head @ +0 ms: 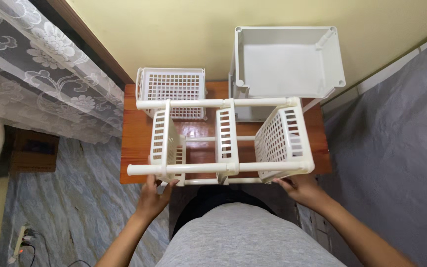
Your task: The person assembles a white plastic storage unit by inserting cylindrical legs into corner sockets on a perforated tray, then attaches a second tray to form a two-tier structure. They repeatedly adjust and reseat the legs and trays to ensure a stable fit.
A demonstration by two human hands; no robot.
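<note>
On the wooden table (134,148), a white plastic rack (223,143) lies on its side, gripped at its near edge.
Left hand (155,194) and right hand (300,188) each clasp a near corner, seemingly mid-assembly; a solid tray (287,59) and slotted basket (172,86) wait behind.

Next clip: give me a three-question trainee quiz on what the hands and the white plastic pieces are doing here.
1. True or false: the rack lies on its side on the wooden table.
2. What does the left hand grip? A) the near end of the rack B) the loose basket C) the lace curtain
3. Which white piece stands against the wall at the far right of the table?

Key:
1. True.
2. A; the right hand holds the same near end at the other corner.
3. The solid tray, tipped up so its inside shows.
</note>
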